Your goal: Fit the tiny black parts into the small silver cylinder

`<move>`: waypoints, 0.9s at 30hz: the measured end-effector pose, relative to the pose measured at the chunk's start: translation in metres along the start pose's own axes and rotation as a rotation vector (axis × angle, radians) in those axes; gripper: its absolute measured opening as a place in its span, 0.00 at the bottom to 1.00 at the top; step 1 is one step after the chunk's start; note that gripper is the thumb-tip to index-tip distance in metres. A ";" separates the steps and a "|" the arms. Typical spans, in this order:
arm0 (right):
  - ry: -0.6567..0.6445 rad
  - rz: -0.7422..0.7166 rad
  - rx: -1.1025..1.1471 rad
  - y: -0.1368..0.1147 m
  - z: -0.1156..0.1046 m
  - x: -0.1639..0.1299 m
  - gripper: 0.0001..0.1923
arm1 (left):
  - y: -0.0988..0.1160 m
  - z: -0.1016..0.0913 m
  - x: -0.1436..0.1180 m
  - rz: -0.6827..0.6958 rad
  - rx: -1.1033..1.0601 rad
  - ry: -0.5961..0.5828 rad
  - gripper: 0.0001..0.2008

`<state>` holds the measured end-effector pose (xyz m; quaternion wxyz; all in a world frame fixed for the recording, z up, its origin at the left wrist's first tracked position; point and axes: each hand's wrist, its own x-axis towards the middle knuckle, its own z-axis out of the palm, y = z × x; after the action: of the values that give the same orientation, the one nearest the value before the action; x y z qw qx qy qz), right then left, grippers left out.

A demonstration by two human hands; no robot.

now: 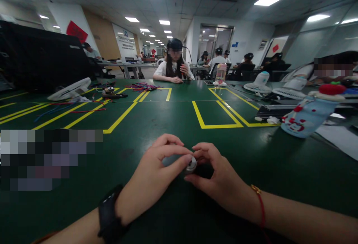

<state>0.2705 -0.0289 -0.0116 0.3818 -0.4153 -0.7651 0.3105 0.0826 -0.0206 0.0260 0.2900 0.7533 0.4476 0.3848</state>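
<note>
A small round silver metal part (191, 166) with a dark centre sits between my two hands, low over the green table. It is too small to name more exactly. My left hand (160, 162) pinches it from the left, its thumb lying against the top edge. From the other side my right hand (216, 171) curls its fingers and thumb around the part. Fingers cover much of it, so I cannot tell whether its underside touches the table.
The green table (151, 117) carries yellow tape lines. At right stand a light-blue cup (309, 115) with a red top and several white fans (260, 82). Far left are a white fan (71, 88) and loose wires (144, 86). Across the table sits a person (175, 61).
</note>
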 end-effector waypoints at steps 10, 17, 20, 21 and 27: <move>-0.005 -0.136 -0.167 -0.002 -0.001 -0.004 0.24 | -0.036 0.005 -0.016 -0.056 0.229 -0.130 0.06; 0.118 -0.107 -0.362 0.010 -0.038 -0.010 0.23 | -0.035 -0.015 -0.009 -0.191 0.045 -0.057 0.15; 0.305 -0.017 -0.588 0.037 -0.090 -0.022 0.23 | -0.043 -0.026 -0.005 -0.322 -0.024 0.091 0.18; 0.381 0.049 -0.672 0.046 -0.109 -0.028 0.24 | -0.046 -0.027 -0.004 -0.362 -0.062 0.136 0.19; 0.527 0.360 -0.901 0.087 -0.193 -0.067 0.23 | -0.058 -0.026 0.001 -0.462 -0.224 0.228 0.20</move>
<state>0.4923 -0.0166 -0.0025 0.2857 -0.7256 -0.6177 -0.1018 0.0349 0.0071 -0.0049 0.3991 0.5465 0.5919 0.4379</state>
